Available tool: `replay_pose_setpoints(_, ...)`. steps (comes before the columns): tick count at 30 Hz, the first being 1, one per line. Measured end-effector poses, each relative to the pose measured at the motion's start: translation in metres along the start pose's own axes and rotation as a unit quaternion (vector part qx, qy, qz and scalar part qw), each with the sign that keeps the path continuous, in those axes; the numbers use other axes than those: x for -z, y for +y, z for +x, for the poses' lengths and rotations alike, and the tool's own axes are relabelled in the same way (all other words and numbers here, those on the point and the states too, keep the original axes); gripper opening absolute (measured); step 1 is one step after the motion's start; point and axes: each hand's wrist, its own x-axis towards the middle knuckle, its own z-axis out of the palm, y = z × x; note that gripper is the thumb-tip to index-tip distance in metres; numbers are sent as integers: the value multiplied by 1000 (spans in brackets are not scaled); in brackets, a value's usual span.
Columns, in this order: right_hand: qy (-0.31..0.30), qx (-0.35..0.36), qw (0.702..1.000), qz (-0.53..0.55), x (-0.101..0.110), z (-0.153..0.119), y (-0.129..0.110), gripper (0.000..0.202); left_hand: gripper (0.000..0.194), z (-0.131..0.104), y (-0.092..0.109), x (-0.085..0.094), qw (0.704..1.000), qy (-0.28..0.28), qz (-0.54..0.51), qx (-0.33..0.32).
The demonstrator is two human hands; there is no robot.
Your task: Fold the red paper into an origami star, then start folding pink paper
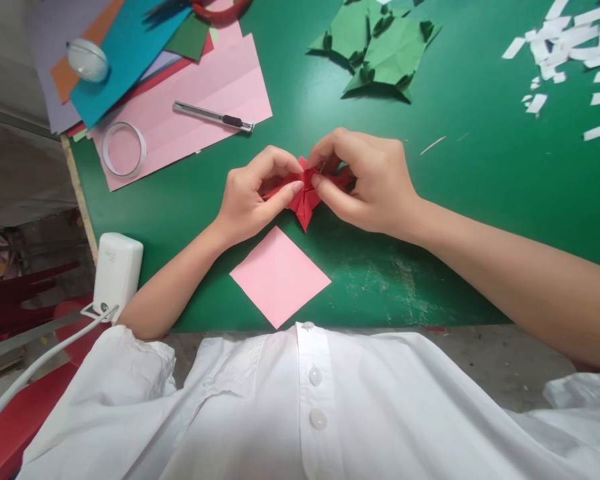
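White shirt [250, 413], six o'clock. Red folded paper [305, 205], just off centre toward twelve, pinched in left hand [250, 193] and right hand [373, 177]. Possible tear or skewed crease from uneven pulling.

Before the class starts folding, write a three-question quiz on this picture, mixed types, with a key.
1. True or false: the left grip and the right grip both touch the red folded paper.
2. Which paper lies nearest the white shirt? A) green folded pieces; B) pink square; C) white scraps.
3. Fill the gap: the cutter knife lies mostly on a ___ sheet.
Key: 1 true; 2 B; 3 pink.
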Motion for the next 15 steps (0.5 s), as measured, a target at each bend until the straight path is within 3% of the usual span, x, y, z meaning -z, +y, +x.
replay_pose_setpoints(15, 7, -48, 999, 0, 1, 3, -4, 11, 16, 1, -2, -1, 999, 10, 8, -30)
